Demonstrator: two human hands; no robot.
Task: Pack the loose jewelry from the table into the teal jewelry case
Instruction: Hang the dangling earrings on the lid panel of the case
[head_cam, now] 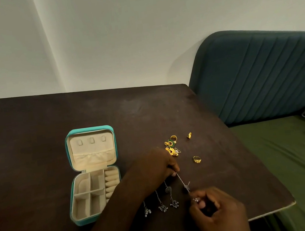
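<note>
You hold a thin silver chain (182, 181) stretched above the table.
Your left hand (154, 169) and right hand (218, 212) each pinch an end.

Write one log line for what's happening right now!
left grip: pinches silver chain | right grip: pinches its other end | teal jewelry case: open | gold rings: on table

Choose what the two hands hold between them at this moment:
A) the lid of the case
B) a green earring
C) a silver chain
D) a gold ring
C: the chain runs taut from the left hand to the right hand, both pinching it, while the rings lie loose on the table and the case lies open.
</note>
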